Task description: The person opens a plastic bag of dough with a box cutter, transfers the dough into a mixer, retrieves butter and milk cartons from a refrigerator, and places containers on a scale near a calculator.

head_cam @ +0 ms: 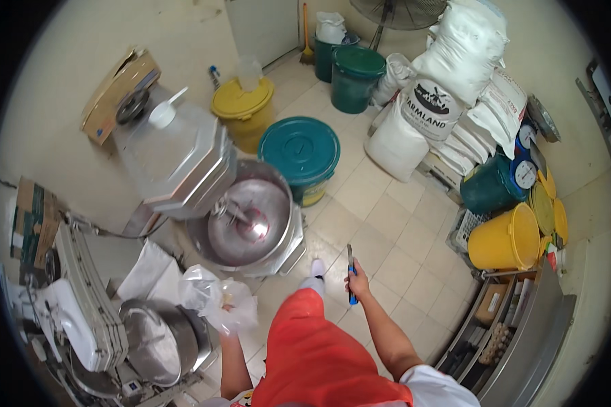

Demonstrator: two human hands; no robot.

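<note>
My left hand (227, 308) holds crumpled clear plastic bags (242, 311), which cover most of its fingers. Something small and yellowish shows through the plastic. In my right hand (358, 283) is a blue-and-black handled utility knife (354, 297), its narrow end pointing forward over the floor. Ahead and to the left stands a large dough mixer (193, 157), with reddish streaks inside its steel bowl (275, 224). Closer to my left hand, a second mixer's steel bowl (186, 336) contains a white substance that I cannot identify.
A lidded teal bin (299, 147) and a yellow bin (244, 109) stand beside the large mixer. White sacks (402, 137) are piled at the back right. A tipped yellow bucket (499, 241) sits above a metal shelf unit (527, 341) along the right. A white scoop (163, 116) rests on the mixer.
</note>
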